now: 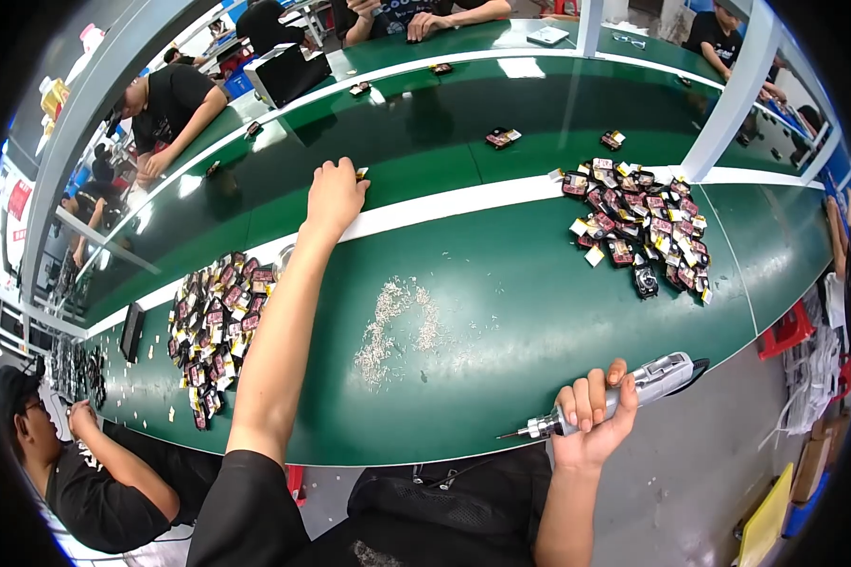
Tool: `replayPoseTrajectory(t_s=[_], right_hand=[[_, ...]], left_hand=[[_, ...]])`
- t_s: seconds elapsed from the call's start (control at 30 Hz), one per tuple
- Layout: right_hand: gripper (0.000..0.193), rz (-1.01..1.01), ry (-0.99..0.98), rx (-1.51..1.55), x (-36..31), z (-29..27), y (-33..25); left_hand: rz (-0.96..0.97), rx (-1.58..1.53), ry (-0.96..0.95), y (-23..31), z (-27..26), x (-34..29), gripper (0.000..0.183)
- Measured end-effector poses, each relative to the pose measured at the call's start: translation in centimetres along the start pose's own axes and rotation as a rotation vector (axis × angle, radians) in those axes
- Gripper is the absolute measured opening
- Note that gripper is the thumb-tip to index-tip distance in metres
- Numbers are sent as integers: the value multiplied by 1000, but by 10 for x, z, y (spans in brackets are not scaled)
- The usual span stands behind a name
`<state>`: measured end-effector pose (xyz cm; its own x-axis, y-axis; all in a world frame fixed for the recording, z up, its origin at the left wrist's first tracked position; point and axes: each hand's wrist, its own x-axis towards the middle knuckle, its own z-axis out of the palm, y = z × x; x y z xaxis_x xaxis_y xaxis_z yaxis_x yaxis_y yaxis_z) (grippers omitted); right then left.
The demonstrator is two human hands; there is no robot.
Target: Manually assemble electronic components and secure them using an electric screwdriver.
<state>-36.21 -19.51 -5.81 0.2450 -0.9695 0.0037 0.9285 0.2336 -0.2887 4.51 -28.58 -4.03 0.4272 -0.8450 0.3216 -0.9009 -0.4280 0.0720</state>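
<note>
My left hand (337, 197) is stretched out over the white rail at the edge of the far belt. Its fingers curl down over a small black part (361, 174) with a yellow and white tag, mostly hidden by the hand. In my right hand (593, 416), near the table's front edge, is a grey electric screwdriver (660, 376), its bit pointing left. Between my arms, tiny pale pieces like screws (388, 326) lie scattered on the green tabletop (501, 283). Piles of black parts with pink faces and tags lie at right (624, 222) and left (219, 321).
More such parts sit apart on the dark green far belt (503, 138). White posts (728, 118) rise from the rail. A black block (131, 333) stands at the far left. Co-workers sit at left (113, 472) and across the belt (175, 104). A red stool (790, 331) stands beyond the right edge.
</note>
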Motion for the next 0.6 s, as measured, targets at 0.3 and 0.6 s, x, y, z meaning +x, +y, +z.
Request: replayPoseTrajectory(t_s=[0.3, 0.6], right_hand=[[20, 36, -30, 8, -17, -13, -12], [21, 140, -133, -86, -45, -11, -13]], left_hand=[[676, -647, -139, 121, -51, -120, 39], [912, -829, -396, 168, -69, -205, 41]])
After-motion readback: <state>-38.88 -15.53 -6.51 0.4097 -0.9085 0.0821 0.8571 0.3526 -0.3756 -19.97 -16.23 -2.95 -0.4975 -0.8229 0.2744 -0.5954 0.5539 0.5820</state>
